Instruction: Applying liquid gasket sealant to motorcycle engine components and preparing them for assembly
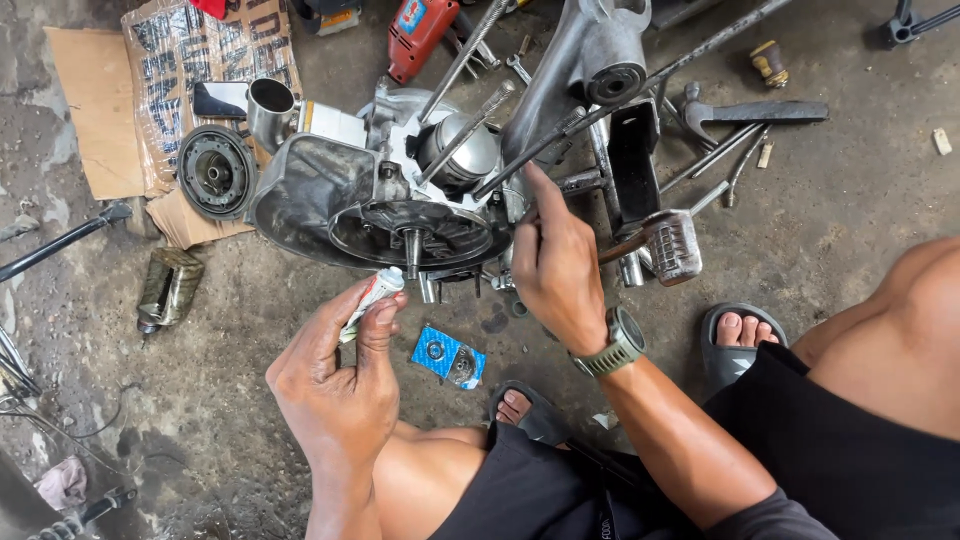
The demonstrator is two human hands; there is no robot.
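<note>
From the head camera, you are squatting on the concrete floor (820, 200) over a stripped engine case (330, 195), and your left hand (335, 385) is closing its grip around a small white tube (372, 297), thumb and forefinger pinching it near the nozzle end, which is pointing up toward the case's lower edge just below the short shaft (412, 250). Your right hand (555, 265) is reaching up to the right side of the case, forefinger stretched out and pressing near the piston (458, 150) and the long studs (465, 130); the other fingers are curling in, and I cannot tell whether that grip is holding anything or only touching metal. If you are laying paste from the tube, I would judge it best to be squeezing gently and steadily from the tail end, keeping the nozzle close to the mating face and bracing the case with the right hand so it is not rocking. A blue packet (448, 356) is lying on the floor between your hands, and a hammer (655, 243) is resting just right of your right hand. Hard to make out: the tube's tip is partly hiding behind your fingers, whether it is capped is not showing, and your right fingertips are disappearing behind the case's rim.
</note>
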